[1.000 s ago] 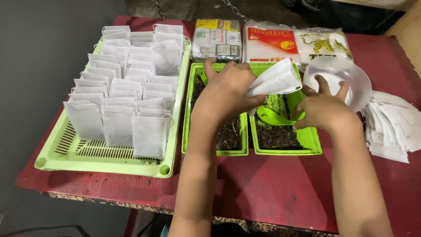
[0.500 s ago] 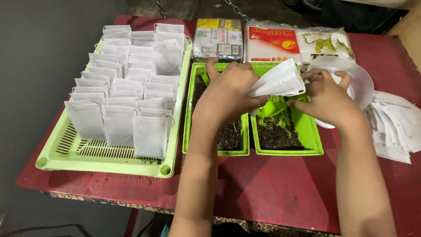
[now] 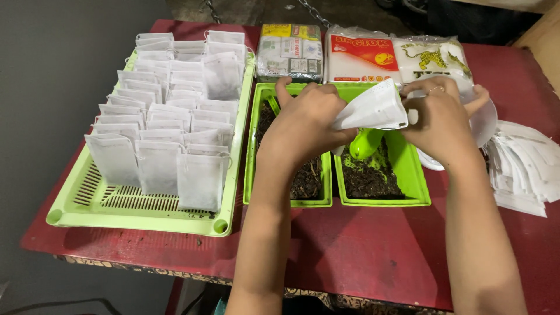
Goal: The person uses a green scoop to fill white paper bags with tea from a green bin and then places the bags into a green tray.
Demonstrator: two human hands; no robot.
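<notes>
The left hand (image 3: pixel 303 119) is pinching a white paper filter bag (image 3: pixel 373 108) over the two green soil trays (image 3: pixel 291 201), its mouth facing the right hand (image 3: pixel 440 119), whose grip is clenching a green scoop (image 3: pixel 366 143). Compared with half a second earlier, the scoop is tilting upward to the bag. Its handle is lying hidden behind the bag and fingers.

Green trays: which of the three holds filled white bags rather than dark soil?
The big slotted tray on the left; bags stand in rows there. The two small trays hold soil.
</notes>
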